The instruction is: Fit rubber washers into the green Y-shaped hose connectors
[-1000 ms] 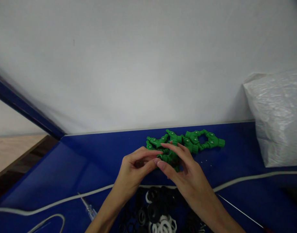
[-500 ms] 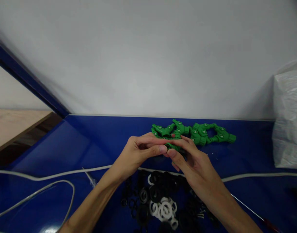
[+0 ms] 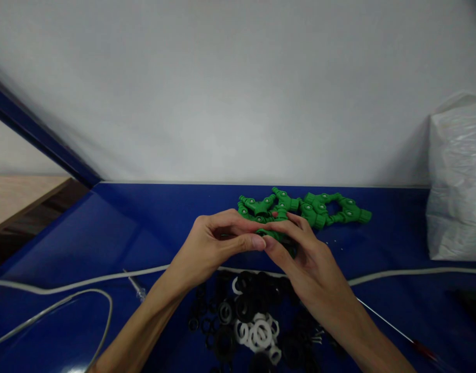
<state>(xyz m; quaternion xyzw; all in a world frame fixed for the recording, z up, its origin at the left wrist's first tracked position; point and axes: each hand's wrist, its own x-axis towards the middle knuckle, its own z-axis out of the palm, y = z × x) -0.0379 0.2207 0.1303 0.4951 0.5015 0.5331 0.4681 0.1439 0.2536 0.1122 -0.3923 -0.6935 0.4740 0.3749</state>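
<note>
Both hands meet over the blue table around a green Y-shaped hose connector point(image 3: 273, 234), which my fingers largely cover. My left hand point(image 3: 208, 248) comes in from the left, its thumb and fingertips pressed against the connector's near end. From the other side my right hand point(image 3: 313, 261) wraps the same piece, thumb tip close to the left thumb. Just behind lie several more green Y connectors point(image 3: 315, 210). Below the hands is a pile of black rings point(image 3: 225, 342) and white rings point(image 3: 261, 334); whether a small part sits between my fingertips cannot be made out.
White cable point(image 3: 51, 288) runs across the blue table point(image 3: 163, 207), looping at left. A screwdriver point(image 3: 136, 286) lies near my left forearm, a red-handled one point(image 3: 424, 349) at right. Small screws point(image 3: 317, 338) lie by the rings. A plastic-wrapped bundle point(image 3: 459, 181) stands against the wall.
The view has shifted slightly, so the scene sits a little further left. Both hands keep their grip on the green connector, with the fingertips and thumbs moved only slightly.
</note>
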